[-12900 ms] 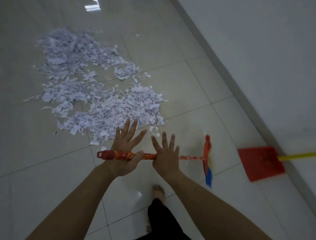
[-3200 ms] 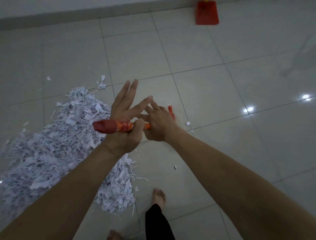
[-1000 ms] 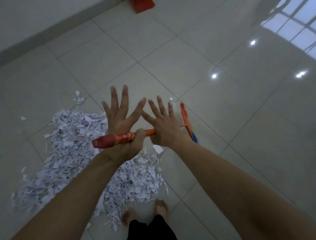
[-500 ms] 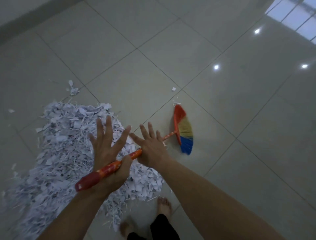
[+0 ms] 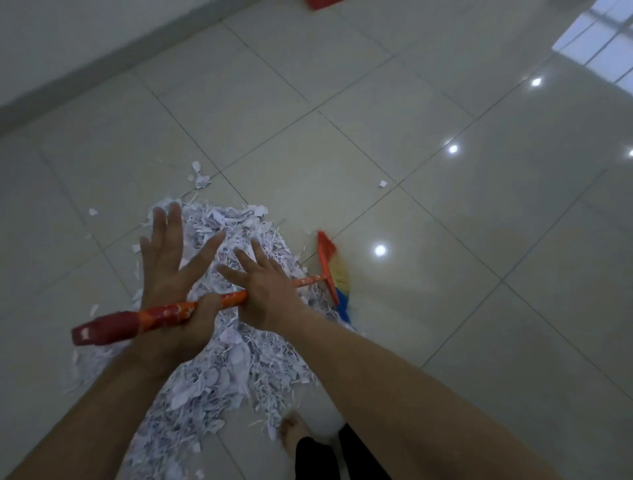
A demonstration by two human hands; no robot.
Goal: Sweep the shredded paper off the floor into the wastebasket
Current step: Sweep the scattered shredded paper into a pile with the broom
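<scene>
A heap of white shredded paper (image 5: 239, 359) lies on the grey tiled floor under my arms. The broom has an orange-red handle (image 5: 164, 313) and a red head with yellow and blue bristles (image 5: 334, 274), which is down at the heap's right edge. My left hand (image 5: 168, 274) holds the handle near its red end with the thumb hooked round it and the fingers stretched straight. My right hand (image 5: 267, 291) lies over the handle further down with its fingers spread and its thumb hidden. No wastebasket is in view.
A red dustpan (image 5: 320, 2) shows at the top edge, near the wall's grey skirting (image 5: 102, 65). Stray scraps lie beyond the heap, one alone (image 5: 382, 184) on the tiles. My bare foot (image 5: 291, 431) stands at the heap's near edge. Ceiling lights glare on the floor at right.
The broom head has come in against the right side of the heap. Both hands keep the same hold on the handle and now sit lower over the paper.
</scene>
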